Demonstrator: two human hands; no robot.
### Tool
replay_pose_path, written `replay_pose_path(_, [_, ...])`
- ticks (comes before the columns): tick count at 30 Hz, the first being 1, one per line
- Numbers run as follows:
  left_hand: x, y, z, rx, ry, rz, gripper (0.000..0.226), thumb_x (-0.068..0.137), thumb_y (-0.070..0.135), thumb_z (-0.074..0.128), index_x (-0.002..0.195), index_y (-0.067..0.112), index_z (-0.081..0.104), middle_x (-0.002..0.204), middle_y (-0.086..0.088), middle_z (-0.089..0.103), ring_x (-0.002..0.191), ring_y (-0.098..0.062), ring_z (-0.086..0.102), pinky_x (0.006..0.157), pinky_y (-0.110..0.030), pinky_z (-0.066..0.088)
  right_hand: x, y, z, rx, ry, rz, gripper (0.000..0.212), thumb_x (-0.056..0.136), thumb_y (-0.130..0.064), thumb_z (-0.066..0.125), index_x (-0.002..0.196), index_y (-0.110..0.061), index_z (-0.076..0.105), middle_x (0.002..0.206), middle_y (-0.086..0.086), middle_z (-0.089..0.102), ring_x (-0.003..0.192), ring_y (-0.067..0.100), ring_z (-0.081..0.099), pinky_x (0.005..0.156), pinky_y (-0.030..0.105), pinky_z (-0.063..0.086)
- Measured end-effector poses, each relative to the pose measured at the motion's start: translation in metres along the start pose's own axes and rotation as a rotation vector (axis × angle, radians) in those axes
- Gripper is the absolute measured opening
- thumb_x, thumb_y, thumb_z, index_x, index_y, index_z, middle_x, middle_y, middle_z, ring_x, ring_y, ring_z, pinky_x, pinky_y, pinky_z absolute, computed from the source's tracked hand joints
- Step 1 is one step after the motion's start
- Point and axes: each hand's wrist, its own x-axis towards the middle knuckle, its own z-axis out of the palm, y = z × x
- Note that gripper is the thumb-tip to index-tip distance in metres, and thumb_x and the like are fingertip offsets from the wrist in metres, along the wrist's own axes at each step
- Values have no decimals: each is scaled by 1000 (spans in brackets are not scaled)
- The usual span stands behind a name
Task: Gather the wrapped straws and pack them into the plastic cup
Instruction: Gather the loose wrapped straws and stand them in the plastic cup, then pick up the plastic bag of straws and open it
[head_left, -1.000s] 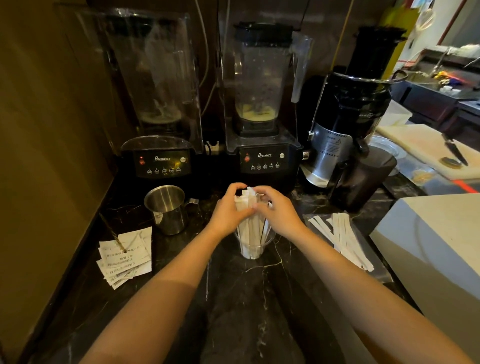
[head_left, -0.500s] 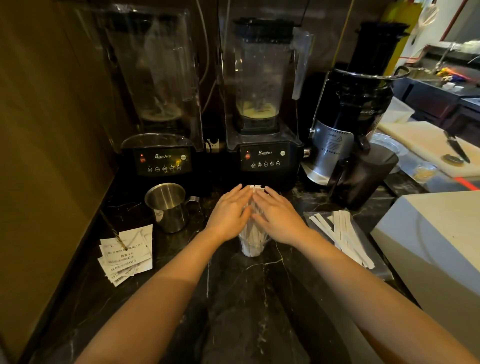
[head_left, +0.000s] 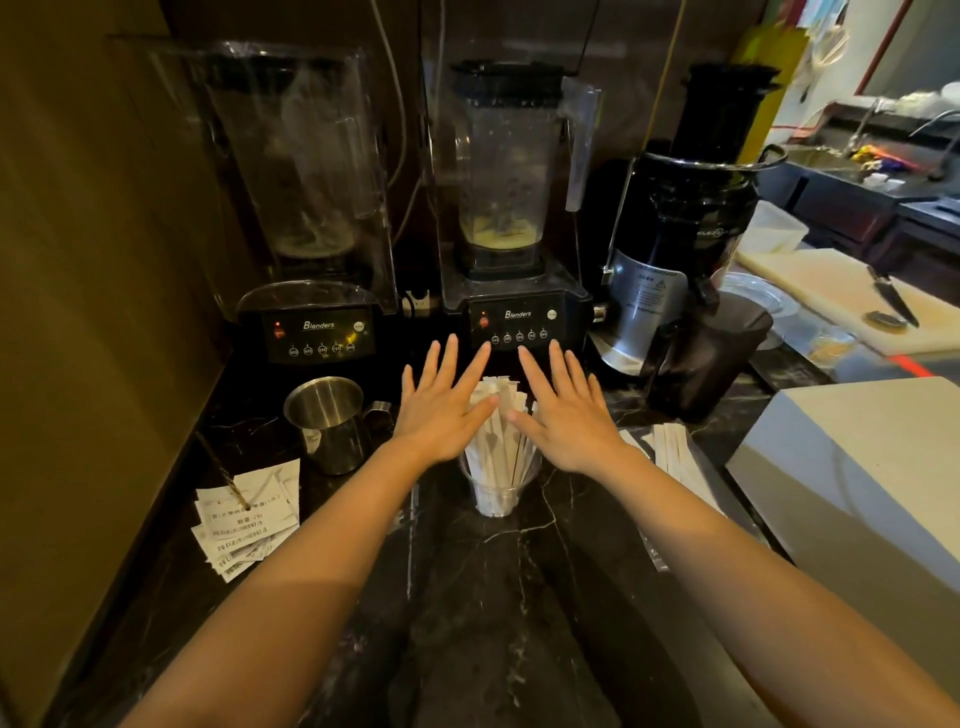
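A clear plastic cup (head_left: 497, 493) stands upright on the black marble counter, filled with a bunch of white wrapped straws (head_left: 500, 423) that stick up out of it. My left hand (head_left: 442, 404) hovers flat just left of the straw tops, fingers spread, its thumb touching them. My right hand (head_left: 565, 408) mirrors it on the right side, palm down, thumb at the straws. Neither hand holds anything. More wrapped straws (head_left: 675, 451) lie flat on the counter to the right of the cup, partly hidden behind my right forearm.
Two blenders (head_left: 317, 332) (head_left: 519, 322) stand right behind the hands, a black juicer (head_left: 691, 249) with its dark jug (head_left: 706, 358) to the right. A steel pitcher (head_left: 330, 423) and a pile of paper receipts (head_left: 247, 519) sit left. A white block (head_left: 857, 467) bounds the right.
Both hands were wrapped around the straw bunch in the cup; they have opened, flattened and moved apart, letting go of the straws, which now show between them.
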Motion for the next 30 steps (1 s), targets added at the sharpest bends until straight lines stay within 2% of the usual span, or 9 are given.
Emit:
replay_pose_path(4, [0,11,-5,18,48,37,57,89,52,25,125,44,-19,153,-4,-17,137,-19,-22,111,-47,-12,-8,7,-10,18,38,26,75,90,-55,30,139,-28,-19,153,9,-21,140,23,-20,113,43,-7])
replay_pose_path(10, [1,52,0,49,87,153,62,90,50,28,135,37,-13,153,-8,-13,138,-22,-19,112,-46,-8,-31,35,-29,43,103,111,78,89,-55,31,141,-20,-16,154,9,-16,141,24,-16,114,42,-3])
replay_pose_path(15, [7,101,22,-7,73,259,62,90,49,30,129,39,-17,154,-8,-11,139,-21,-16,112,-43,-8,-61,75,-37,73,90,222,80,89,-55,33,141,-18,-15,155,10,-15,142,24,-13,115,43,0])
replay_pose_path(19, [10,131,52,-22,4,312,63,90,49,31,130,37,-17,154,-8,-11,139,-22,-15,113,-43,-7,-85,111,-33,117,69,293,81,88,-55,34,141,-17,-15,154,11,-15,142,24,-12,115,38,-1])
replay_pose_path(22, [10,143,78,-3,-94,316,64,90,49,30,137,35,-10,153,-8,-13,139,-22,-16,113,-44,-6,-99,131,-23,160,32,310,81,90,-51,36,141,-13,-14,154,14,-13,142,23,-13,114,34,-4])
replay_pose_path(30, [-8,160,139,40,-313,299,67,90,49,31,140,26,-8,154,-8,-12,140,-23,-14,114,-44,-3,-128,164,22,292,-102,425,83,89,-49,41,142,-14,-13,155,10,-13,142,24,-9,114,39,2])
